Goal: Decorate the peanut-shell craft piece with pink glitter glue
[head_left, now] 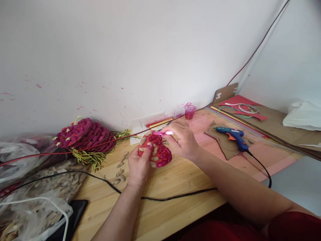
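My left hand (138, 165) grips a red shape (155, 150) covered with peanut shells, some painted magenta, holding it over the wooden table (175, 187). My right hand (182, 138) is closed in a pinch on a thin pink brush (165, 133) whose tip touches the top of the shape. Several loose peanut shells (120, 172) lie on the table just left of my left hand.
A blue glue gun (233, 135) lies on cardboard to the right, its black cord (160, 198) running across the table. A small cup of pink paint (190, 111) stands by the wall. Finished magenta pieces (85, 135) pile at left, near bags of shells (37, 201).
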Motion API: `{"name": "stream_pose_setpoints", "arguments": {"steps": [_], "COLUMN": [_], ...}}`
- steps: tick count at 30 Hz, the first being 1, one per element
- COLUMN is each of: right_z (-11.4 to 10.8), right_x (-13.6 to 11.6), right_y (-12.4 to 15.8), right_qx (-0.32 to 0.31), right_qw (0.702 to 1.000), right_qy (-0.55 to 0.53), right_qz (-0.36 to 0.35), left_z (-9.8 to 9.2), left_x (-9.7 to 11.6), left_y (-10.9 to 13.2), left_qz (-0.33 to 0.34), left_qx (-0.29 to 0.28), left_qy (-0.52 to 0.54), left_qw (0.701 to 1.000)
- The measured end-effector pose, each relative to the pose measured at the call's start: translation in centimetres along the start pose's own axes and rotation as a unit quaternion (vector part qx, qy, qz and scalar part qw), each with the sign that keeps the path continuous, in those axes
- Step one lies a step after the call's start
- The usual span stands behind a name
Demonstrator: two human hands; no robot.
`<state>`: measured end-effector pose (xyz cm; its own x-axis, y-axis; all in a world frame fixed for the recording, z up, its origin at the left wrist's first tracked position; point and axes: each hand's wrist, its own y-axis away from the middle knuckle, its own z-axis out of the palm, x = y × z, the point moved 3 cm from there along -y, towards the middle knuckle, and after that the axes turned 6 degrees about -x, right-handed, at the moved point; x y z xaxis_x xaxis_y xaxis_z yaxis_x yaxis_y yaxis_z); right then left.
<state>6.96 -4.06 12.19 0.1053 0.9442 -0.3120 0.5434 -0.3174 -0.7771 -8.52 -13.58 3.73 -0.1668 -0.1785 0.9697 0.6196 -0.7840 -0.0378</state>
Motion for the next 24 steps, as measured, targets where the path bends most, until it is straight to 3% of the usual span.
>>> {"name": "stream_pose_setpoints", "arguments": {"steps": [16,24], "right_z": [-0.02,0.11], "right_x": [0.37,0.12], "right_y": [0.0,0.02], "right_qx": [-0.005,-0.007], "right_qw": [1.0,1.0], "right_qy": [0.004,0.004], "right_qz": [0.014,-0.014], "left_z": [0.32,0.25], "left_x": [0.39,0.44], "left_y": [0.08,0.08], "left_qz": [-0.041,-0.03], "left_qx": [0.02,0.02], "left_qy": [0.075,0.041], "left_qw": [0.996,0.999]}}
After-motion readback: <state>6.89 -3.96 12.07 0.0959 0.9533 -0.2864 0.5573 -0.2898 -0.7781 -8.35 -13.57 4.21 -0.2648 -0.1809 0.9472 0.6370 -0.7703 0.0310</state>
